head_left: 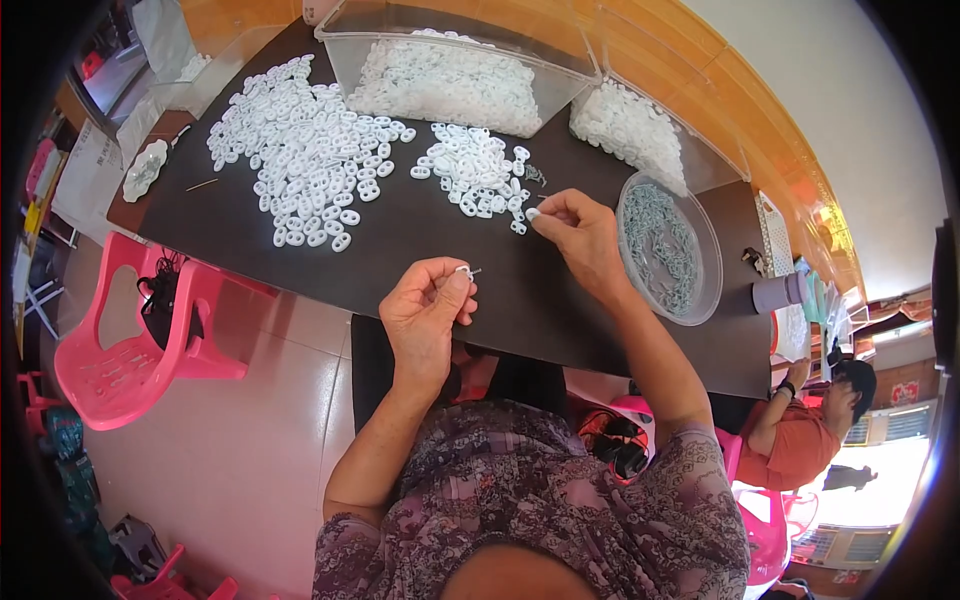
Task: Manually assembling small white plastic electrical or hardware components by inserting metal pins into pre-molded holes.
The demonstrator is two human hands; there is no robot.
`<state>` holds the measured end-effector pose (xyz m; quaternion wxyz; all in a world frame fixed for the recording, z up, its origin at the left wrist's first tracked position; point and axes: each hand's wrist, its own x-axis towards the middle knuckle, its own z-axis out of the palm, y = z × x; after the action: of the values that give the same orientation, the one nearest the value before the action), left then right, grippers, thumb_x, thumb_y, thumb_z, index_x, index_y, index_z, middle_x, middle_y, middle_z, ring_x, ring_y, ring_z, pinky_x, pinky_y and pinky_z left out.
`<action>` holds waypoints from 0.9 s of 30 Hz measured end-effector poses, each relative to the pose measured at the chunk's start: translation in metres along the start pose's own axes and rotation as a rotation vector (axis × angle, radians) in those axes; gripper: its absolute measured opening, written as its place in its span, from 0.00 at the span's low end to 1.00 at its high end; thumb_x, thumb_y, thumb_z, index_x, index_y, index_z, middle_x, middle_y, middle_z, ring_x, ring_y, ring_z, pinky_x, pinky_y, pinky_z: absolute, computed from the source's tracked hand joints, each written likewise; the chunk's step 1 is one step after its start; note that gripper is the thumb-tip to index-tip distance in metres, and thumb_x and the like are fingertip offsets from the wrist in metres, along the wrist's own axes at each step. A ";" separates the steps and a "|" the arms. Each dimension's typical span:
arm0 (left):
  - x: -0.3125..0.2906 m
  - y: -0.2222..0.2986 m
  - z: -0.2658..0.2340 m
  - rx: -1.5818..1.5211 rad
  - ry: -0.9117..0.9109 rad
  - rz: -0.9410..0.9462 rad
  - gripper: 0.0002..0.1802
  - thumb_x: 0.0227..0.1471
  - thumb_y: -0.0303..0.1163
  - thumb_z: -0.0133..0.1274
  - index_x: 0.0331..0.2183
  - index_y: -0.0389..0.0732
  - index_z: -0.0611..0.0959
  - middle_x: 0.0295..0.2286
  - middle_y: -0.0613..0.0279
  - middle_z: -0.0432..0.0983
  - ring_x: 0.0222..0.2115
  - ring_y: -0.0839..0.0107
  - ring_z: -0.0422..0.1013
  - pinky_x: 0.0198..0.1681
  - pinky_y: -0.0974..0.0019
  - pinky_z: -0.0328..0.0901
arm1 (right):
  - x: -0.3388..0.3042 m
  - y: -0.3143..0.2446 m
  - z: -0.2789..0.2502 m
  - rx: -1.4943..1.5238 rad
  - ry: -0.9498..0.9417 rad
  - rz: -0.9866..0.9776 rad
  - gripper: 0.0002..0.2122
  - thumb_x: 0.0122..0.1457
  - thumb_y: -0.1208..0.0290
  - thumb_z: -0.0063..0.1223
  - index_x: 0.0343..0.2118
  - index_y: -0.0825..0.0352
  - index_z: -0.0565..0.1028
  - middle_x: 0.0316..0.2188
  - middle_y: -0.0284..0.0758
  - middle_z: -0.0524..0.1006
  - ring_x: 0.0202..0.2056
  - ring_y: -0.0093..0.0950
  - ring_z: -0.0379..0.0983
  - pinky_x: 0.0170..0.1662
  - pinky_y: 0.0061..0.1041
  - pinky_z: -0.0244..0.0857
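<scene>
My left hand (425, 310) is closed in a pinch near the table's front edge. Between its thumb and fingers is a small white plastic piece (463, 270) with a thin grey screw (476, 271) sticking out to the right. My right hand (580, 235), further right and forward, pinches another small white plastic piece (533, 214) at its fingertips. Just beyond it lies a small pile of white two-hole oval pieces (475, 165), with a few dark screws (536, 176) beside it. A much larger pile of the same pieces (310, 150) spreads out at the left.
Two clear bins, a wide one (450, 85) and a narrower one (630, 130), hold white pieces along the back. A clear round tub (714, 290) of grey screws stands right, near a purple-grey cup (778, 293). A pink chair (120, 345) stands left; another person (800, 440) sits right.
</scene>
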<state>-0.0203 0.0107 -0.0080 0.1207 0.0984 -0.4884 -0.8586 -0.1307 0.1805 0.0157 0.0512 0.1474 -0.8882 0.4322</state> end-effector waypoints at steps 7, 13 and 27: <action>-0.001 0.004 0.002 0.002 0.006 0.003 0.06 0.51 0.25 0.52 0.31 0.32 0.77 0.22 0.62 0.73 0.19 0.80 0.67 0.21 0.78 0.62 | -0.023 -0.022 -0.002 0.636 -0.231 0.160 0.07 0.54 0.73 0.54 0.35 0.68 0.76 0.23 0.26 0.73 0.24 0.13 0.65 0.27 0.12 0.56; -0.004 0.007 0.005 -0.039 0.008 -0.016 0.06 0.51 0.24 0.52 0.31 0.31 0.77 0.22 0.61 0.73 0.19 0.79 0.67 0.21 0.78 0.62 | -0.034 -0.025 0.002 0.711 -0.350 0.276 0.09 0.57 0.68 0.50 0.30 0.70 0.75 0.20 0.28 0.73 0.21 0.13 0.64 0.25 0.11 0.56; -0.012 0.007 0.006 -0.011 0.013 0.003 0.10 0.51 0.26 0.52 0.36 0.32 0.77 0.23 0.61 0.74 0.20 0.78 0.68 0.21 0.77 0.62 | -0.042 -0.039 0.013 0.675 -0.331 0.212 0.08 0.57 0.71 0.49 0.32 0.69 0.77 0.21 0.28 0.73 0.23 0.13 0.65 0.25 0.11 0.57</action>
<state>-0.0095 0.0155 0.0020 0.1256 0.1027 -0.4829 -0.8605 -0.0781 0.1563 0.0279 -0.1890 0.1310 -0.7025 0.6735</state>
